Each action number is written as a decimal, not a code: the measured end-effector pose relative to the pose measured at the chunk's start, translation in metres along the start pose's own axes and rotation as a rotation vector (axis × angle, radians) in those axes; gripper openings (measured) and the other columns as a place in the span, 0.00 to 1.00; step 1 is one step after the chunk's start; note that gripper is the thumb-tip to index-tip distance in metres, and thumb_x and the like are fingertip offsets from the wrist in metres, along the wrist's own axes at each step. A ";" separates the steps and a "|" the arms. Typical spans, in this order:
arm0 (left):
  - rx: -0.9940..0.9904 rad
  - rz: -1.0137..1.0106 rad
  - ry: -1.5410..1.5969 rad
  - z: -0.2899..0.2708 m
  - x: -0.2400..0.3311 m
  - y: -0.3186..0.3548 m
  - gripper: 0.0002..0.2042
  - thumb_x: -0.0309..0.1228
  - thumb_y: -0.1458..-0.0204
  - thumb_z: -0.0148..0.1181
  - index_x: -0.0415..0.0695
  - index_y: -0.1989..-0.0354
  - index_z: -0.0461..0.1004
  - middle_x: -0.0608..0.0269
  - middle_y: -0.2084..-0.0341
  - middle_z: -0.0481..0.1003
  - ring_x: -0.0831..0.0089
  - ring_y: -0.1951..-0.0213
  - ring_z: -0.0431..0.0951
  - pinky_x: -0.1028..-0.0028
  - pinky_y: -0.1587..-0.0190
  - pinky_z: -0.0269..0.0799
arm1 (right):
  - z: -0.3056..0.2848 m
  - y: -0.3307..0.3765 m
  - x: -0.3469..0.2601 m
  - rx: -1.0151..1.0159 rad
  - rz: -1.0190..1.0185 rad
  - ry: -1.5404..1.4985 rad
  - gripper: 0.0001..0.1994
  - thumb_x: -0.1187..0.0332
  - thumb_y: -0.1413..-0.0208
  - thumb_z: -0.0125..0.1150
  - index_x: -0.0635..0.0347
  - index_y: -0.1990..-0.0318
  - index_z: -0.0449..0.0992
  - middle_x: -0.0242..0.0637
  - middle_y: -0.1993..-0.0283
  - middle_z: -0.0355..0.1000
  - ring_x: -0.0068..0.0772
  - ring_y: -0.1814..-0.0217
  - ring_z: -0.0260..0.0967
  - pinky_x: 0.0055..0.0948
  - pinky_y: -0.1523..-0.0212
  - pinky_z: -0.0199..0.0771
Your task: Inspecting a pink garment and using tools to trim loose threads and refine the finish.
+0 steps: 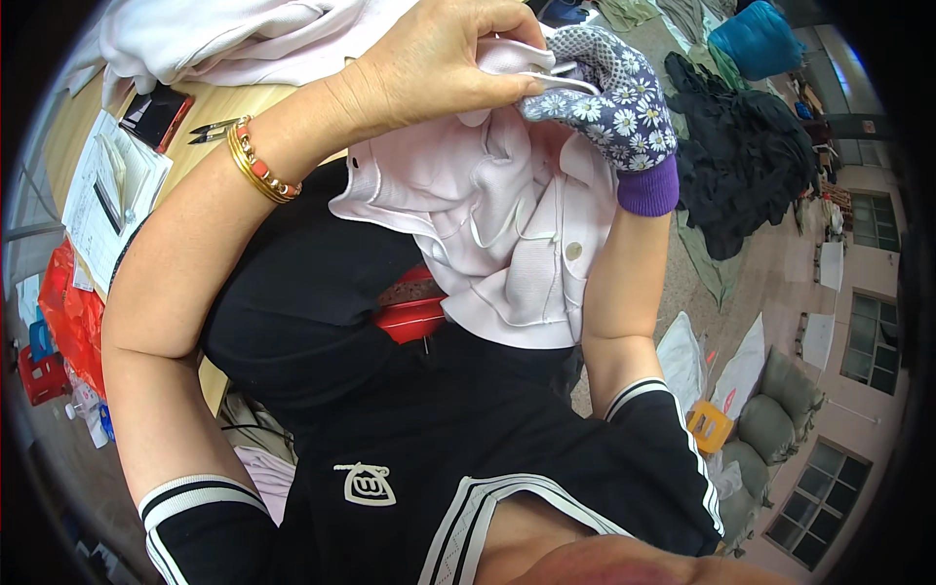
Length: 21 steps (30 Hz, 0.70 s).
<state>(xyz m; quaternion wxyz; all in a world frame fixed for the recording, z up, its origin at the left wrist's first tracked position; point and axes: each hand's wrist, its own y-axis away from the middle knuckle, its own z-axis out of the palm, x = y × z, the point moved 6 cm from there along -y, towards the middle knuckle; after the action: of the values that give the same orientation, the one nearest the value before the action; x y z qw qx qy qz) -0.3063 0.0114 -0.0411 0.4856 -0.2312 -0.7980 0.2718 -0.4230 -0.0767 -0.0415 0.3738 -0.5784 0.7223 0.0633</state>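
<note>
Your bare left hand (pixel 444 60) pinches a fold of the pale pink knit garment (pixel 497 224), fingers closed on its soft ribbed cloth, a beaded gold bracelet (pixel 261 161) at your wrist. Your right hand (pixel 609 93), in a daisy-printed glove with a purple cuff, grips small metal thread snips (pixel 558 76) against the fabric. The buttoned garment hangs over your lap, above a red stool (pixel 414 314).

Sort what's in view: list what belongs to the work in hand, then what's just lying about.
In hand:
left hand
right hand in a flowered glove
pale pink garment
small white clippers

Lying about:
thread snips on the table
papers
dark clothes heap
blue bundle
</note>
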 end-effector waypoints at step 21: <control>-0.025 -0.469 0.143 0.002 -0.002 0.001 0.04 0.22 0.51 0.60 0.37 0.68 0.72 0.64 0.80 0.76 0.83 0.79 0.73 0.79 0.77 0.69 | 0.004 0.012 0.004 0.014 -0.109 0.229 0.19 0.64 0.60 0.74 0.59 0.59 0.79 0.36 0.62 0.76 0.30 0.62 0.75 0.28 0.59 0.75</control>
<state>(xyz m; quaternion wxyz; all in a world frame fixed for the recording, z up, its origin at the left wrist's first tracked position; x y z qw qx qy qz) -0.3076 0.0108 -0.0439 0.5879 -0.0643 -0.7967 0.1247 -0.4322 -0.0733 -0.0507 0.2960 -0.6176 0.7281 -0.0287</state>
